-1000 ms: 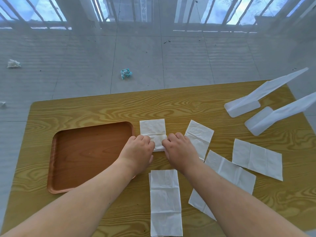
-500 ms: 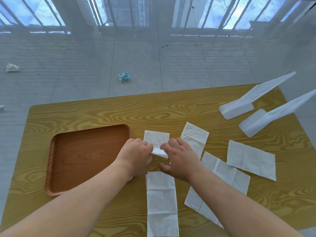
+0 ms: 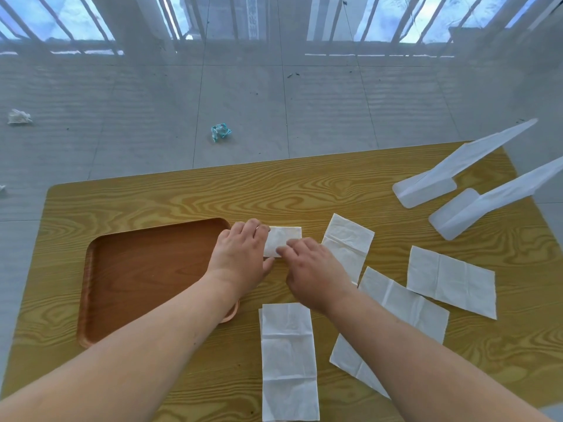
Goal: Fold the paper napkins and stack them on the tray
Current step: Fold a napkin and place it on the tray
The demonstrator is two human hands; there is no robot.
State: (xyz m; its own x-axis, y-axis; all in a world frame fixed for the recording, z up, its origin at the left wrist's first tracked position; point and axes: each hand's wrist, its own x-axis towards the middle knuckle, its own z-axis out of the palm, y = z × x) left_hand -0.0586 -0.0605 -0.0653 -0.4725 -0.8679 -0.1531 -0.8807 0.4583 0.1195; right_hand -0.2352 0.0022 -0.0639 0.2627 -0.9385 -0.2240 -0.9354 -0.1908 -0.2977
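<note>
On the wooden table (image 3: 304, 190), both hands press an unprinted folded napkin (image 3: 283, 239).

We see a wood-grain bench (image 3: 304, 190) standing on a grey tiled floor (image 3: 320, 111). Barred windows (image 3: 380, 16) along the far wall admit bluish daylight. Two crumpled scraps lie on the floor: one white (image 3: 19, 117), one teal-and-white (image 3: 221, 132).

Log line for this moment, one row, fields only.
step: folding | left hand + right hand: pressing small folded napkin on table | tray: empty | unfolded napkins: four on table
</note>
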